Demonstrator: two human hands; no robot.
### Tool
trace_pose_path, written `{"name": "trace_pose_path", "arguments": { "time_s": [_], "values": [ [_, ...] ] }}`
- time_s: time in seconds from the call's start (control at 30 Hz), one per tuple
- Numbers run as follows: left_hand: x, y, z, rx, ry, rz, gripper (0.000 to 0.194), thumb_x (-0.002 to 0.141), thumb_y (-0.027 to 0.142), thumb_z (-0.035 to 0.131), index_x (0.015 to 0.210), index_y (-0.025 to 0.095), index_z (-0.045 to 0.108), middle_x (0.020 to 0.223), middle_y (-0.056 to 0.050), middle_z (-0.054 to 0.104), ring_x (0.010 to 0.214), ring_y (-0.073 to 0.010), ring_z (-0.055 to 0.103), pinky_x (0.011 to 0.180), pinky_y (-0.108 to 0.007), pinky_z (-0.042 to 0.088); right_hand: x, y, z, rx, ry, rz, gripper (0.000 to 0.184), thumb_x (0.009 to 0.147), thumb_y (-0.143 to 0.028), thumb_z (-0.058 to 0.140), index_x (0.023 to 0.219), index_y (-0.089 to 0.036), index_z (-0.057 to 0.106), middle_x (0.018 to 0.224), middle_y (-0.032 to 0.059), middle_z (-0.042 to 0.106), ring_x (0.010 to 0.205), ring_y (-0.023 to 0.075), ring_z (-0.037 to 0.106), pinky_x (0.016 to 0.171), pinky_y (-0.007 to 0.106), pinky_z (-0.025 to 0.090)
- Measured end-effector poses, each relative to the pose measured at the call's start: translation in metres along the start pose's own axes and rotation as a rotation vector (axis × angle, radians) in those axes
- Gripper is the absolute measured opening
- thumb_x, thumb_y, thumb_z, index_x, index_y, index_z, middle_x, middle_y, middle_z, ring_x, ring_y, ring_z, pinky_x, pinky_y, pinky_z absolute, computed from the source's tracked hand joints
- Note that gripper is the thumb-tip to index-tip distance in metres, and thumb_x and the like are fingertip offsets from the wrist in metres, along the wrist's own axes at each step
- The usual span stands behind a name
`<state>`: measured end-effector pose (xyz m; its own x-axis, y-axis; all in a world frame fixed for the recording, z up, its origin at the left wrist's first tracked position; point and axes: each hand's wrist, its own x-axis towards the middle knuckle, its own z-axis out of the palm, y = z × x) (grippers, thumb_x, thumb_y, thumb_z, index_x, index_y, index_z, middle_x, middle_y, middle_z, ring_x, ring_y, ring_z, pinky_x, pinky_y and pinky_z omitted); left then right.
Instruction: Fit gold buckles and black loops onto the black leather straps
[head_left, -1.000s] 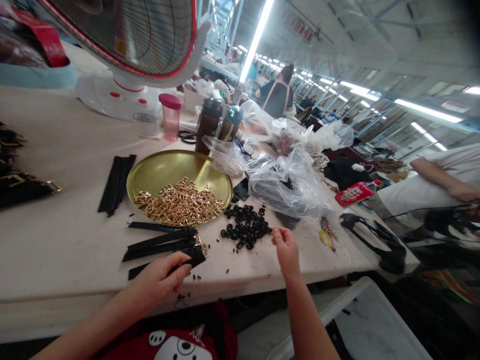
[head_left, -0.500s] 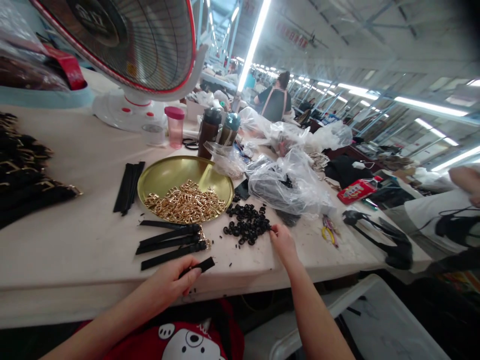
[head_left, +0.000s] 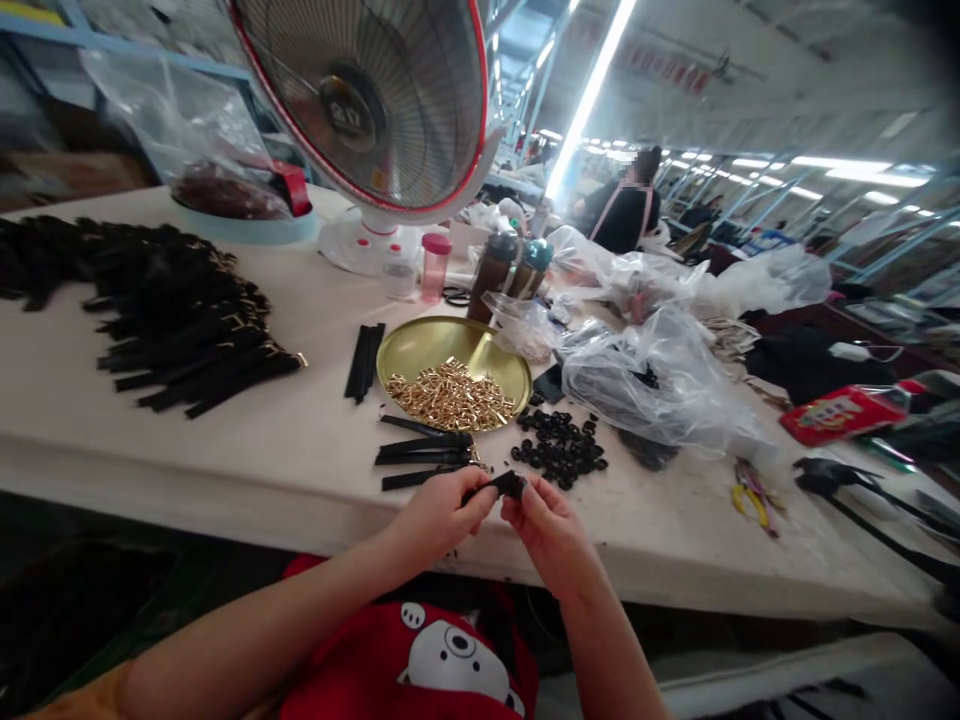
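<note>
My left hand (head_left: 442, 508) is closed around a short black strap (head_left: 502, 485), whose end points right. At that end, the fingertips of my right hand (head_left: 551, 525) are pinched together; a small black piece seems to be between them, but its shape is mostly hidden. Just beyond lies a pile of small black rings (head_left: 559, 447). A round gold tray (head_left: 416, 345) behind my left hand holds a heap of gold metal fittings (head_left: 454, 395). Several black straps with gold fittings (head_left: 424, 450) lie in front of it, close to my left hand.
Plain black strips (head_left: 364, 362) lie left of the tray, and a large heap of black straps (head_left: 195, 330) farther left. A fan (head_left: 375, 120), bottles (head_left: 491, 275) and clear plastic bags (head_left: 660, 385) stand behind. Yellow-handled pliers (head_left: 754, 498) lie at right. A person (head_left: 626, 210) is in the background.
My right hand has moved left from the edge of the ring pile to the strap's end, meeting my left hand. The view has swung left, showing more of the strap heap.
</note>
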<state>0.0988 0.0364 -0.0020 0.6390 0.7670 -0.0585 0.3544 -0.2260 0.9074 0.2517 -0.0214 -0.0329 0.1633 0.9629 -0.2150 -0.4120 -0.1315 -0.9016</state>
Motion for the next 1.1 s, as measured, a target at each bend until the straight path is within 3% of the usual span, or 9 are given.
{"name": "trace_pose_path", "arguments": {
  "time_s": [0.1, 0.23, 0.33, 0.43, 0.63, 0.83, 0.97, 1.1],
  "values": [
    [-0.007, -0.006, -0.004, 0.042, -0.030, -0.021, 0.029, 0.083, 0.038, 0.036, 0.070, 0.017, 0.051, 0.055, 0.005, 0.049, 0.052, -0.0098, 0.046, 0.051, -0.021, 0.031, -0.001, 0.012, 0.016, 0.015, 0.054, -0.042, 0.022, 0.069, -0.037, 0.067, 0.069, -0.019, 0.056, 0.062, -0.0024, 0.055, 0.058, 0.0103, 0.050, 0.060, 0.025, 0.042],
    [-0.013, -0.014, -0.007, 0.092, -0.062, -0.028, 0.029, 0.084, 0.035, 0.036, 0.072, 0.017, 0.054, 0.056, 0.004, 0.051, 0.052, -0.0101, 0.047, 0.050, -0.021, 0.030, 0.002, 0.017, 0.013, -0.056, 0.159, -0.133, 0.020, 0.069, -0.034, 0.067, 0.082, -0.022, 0.058, 0.069, -0.0038, 0.057, 0.058, 0.0096, 0.052, 0.061, 0.025, 0.043],
    [-0.011, -0.018, -0.007, 0.124, -0.075, -0.012, 0.029, 0.084, 0.033, 0.035, 0.074, 0.017, 0.058, 0.061, 0.002, 0.055, 0.055, -0.0108, 0.048, 0.052, -0.021, 0.031, 0.003, 0.017, 0.007, -0.186, 0.101, -0.081, 0.025, 0.070, -0.035, 0.066, 0.090, -0.021, 0.061, 0.070, -0.0021, 0.059, 0.060, 0.0113, 0.053, 0.063, 0.027, 0.043],
    [-0.006, -0.021, -0.007, 0.170, -0.079, -0.006, 0.027, 0.082, 0.031, 0.038, 0.075, 0.017, 0.060, 0.067, 0.000, 0.059, 0.061, -0.0122, 0.049, 0.055, -0.021, 0.032, 0.004, 0.019, 0.003, -0.277, 0.055, -0.017, 0.023, 0.071, -0.036, 0.065, 0.087, -0.019, 0.063, 0.063, -0.0022, 0.059, 0.060, 0.0120, 0.053, 0.064, 0.027, 0.042],
    [-0.002, -0.024, 0.000, 0.092, -0.065, -0.060, 0.027, 0.084, 0.032, 0.037, 0.072, 0.017, 0.055, 0.058, 0.003, 0.051, 0.055, -0.0111, 0.045, 0.051, -0.021, 0.030, 0.011, 0.029, 0.005, -0.078, 0.133, 0.046, 0.021, 0.068, -0.036, 0.067, 0.080, -0.020, 0.062, 0.070, -0.0025, 0.057, 0.058, 0.0092, 0.048, 0.060, 0.024, 0.040],
    [0.000, -0.027, 0.007, -0.015, 0.030, -0.108, 0.027, 0.085, 0.032, 0.035, 0.075, 0.016, 0.054, 0.058, 0.003, 0.051, 0.057, -0.0113, 0.047, 0.053, -0.021, 0.034, 0.014, 0.039, 0.021, 0.099, 0.164, 0.038, 0.021, 0.067, -0.037, 0.067, 0.070, -0.020, 0.054, 0.065, -0.0031, 0.052, 0.055, 0.0097, 0.044, 0.056, 0.024, 0.040],
    [0.001, -0.031, 0.008, 0.006, 0.038, -0.095, 0.026, 0.085, 0.032, 0.035, 0.081, 0.016, 0.055, 0.068, 0.000, 0.057, 0.063, -0.0127, 0.050, 0.059, -0.023, 0.037, 0.010, 0.047, 0.024, 0.085, 0.200, 0.046, 0.022, 0.068, -0.037, 0.066, 0.068, -0.020, 0.051, 0.061, -0.0042, 0.050, 0.056, 0.0101, 0.045, 0.059, 0.024, 0.040],
    [-0.003, -0.032, 0.003, -0.017, -0.022, -0.050, 0.027, 0.078, 0.020, 0.041, 0.104, 0.016, 0.050, 0.097, -0.005, 0.060, 0.087, -0.0173, 0.053, 0.077, -0.027, 0.040, 0.009, 0.046, 0.018, -0.057, 0.207, 0.022, 0.020, 0.069, -0.036, 0.065, 0.072, -0.020, 0.054, 0.062, -0.0047, 0.051, 0.058, 0.0102, 0.045, 0.061, 0.024, 0.038]
  ]
}}
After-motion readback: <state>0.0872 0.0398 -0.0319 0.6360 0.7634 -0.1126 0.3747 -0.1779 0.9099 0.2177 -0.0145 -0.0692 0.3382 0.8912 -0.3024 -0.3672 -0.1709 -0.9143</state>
